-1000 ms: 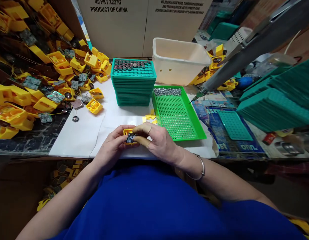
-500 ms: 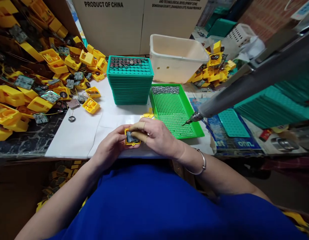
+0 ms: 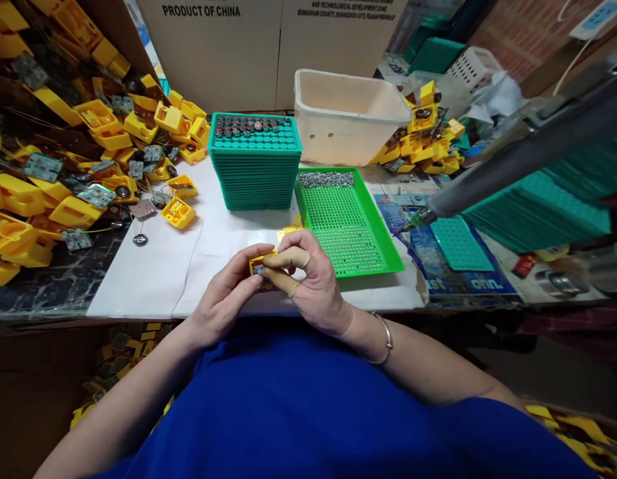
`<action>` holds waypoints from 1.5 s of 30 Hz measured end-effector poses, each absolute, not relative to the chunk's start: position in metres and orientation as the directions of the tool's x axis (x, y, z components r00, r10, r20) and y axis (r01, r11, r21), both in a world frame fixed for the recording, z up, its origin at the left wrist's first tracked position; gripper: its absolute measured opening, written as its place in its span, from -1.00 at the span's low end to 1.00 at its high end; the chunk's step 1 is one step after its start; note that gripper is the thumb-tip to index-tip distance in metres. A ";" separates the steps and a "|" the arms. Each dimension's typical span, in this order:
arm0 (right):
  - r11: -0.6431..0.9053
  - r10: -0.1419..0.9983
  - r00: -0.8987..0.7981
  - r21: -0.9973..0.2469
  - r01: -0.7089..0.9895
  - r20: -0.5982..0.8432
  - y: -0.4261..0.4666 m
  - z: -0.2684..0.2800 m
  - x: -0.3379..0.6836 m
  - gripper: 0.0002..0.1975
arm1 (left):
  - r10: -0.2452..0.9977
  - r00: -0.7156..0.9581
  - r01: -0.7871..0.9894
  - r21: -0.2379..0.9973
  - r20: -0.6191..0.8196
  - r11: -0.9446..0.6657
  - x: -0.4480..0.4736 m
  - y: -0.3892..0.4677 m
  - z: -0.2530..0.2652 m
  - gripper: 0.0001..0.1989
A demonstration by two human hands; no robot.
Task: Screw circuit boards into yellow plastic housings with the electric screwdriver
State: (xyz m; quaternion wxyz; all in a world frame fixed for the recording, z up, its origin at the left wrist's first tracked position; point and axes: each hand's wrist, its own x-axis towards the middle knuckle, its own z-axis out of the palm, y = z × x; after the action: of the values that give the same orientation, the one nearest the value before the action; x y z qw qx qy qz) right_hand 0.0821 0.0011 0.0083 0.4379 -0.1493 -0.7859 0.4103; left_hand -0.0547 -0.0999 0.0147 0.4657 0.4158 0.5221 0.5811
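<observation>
A small yellow plastic housing (image 3: 255,261) with a grey part inside is tilted in front of my chest, over the table's near edge. My left hand (image 3: 222,293) is closed around its left side, thumb near the front. From the right, my right hand (image 3: 315,286) grips it between thumb and fingers, with tan finger covers on two digits. Those digits hide much of the housing and its contents. Just beyond my right hand lies a green perforated tray (image 3: 395,263) bearing rows of small screws. A few flat yellow pieces (image 3: 291,231) lie behind my fingers.
A power screwdriver (image 3: 488,166) slants in from the right, its tip beside the green tray. Stacked teal trays (image 3: 258,176) hold small round parts. A translucent bin (image 3: 348,126) stands behind. Yellow housings with wired circuit boards (image 3: 43,166) pile up at left.
The housing has tipped, so less of its inside shows. My right hand's fingers have shifted around its edge. The screwdriver has swung right, away from over the green tray.
</observation>
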 end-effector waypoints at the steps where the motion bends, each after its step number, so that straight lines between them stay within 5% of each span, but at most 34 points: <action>1: 0.599 0.612 -0.559 -0.789 -0.135 0.560 0.001 0.008 0.082 -0.95 | 0.976 -0.215 -0.076 0.996 0.021 -0.039 -0.054 -0.100 0.016 -0.67; 8: 0.487 0.715 -0.550 -0.872 -0.052 0.432 -0.004 0.000 0.078 -0.93 | 0.953 -0.304 -0.042 0.999 0.010 -0.024 -0.044 -0.095 0.013 -0.72; 12: 0.628 0.642 -0.548 -0.778 -0.027 0.537 -0.001 0.015 0.094 -0.90 | 0.949 -0.282 -0.262 0.963 -0.143 0.067 -0.044 -0.090 0.008 -0.73; 15: 0.797 0.597 -0.175 -0.604 0.014 0.783 0.030 0.036 0.123 -0.68 | 0.933 -0.228 -0.438 0.885 -0.278 0.156 -0.046 -0.086 0.006 -0.67; 18: 0.853 0.510 0.135 -0.520 0.041 0.849 0.096 0.050 0.153 -0.52 | 0.921 -0.171 -0.499 0.837 -0.349 0.225 -0.047 -0.081 0.006 -0.64; 20: 0.838 0.542 0.098 -0.545 0.010 0.835 0.145 0.054 0.164 -0.48 | 0.921 -0.109 -0.515 0.814 -0.374 0.270 -0.044 -0.076 0.007 -0.65; 24: 0.611 0.715 -0.304 -0.774 -0.166 0.629 0.209 0.065 0.163 -0.43 | 0.905 -0.026 -0.504 0.788 -0.424 0.354 -0.033 -0.066 0.011 -0.63; 32: 0.421 0.648 -0.537 -0.842 -0.338 0.540 0.178 0.069 0.137 -0.67 | 0.898 -0.006 -0.506 0.776 -0.440 0.377 -0.020 -0.050 0.010 -0.67; 45: 0.405 0.812 -0.264 -0.828 -0.387 0.520 0.164 0.029 0.121 -0.61 | 0.891 -0.002 -0.484 0.780 -0.454 0.397 -0.022 -0.051 0.005 -0.69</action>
State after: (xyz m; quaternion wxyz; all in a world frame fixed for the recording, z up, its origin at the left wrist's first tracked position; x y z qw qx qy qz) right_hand 0.1210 0.1645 0.0292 0.5807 -0.1759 -0.6043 0.5164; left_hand -0.0221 -0.0505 0.0054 0.6753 0.2068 0.4923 0.5088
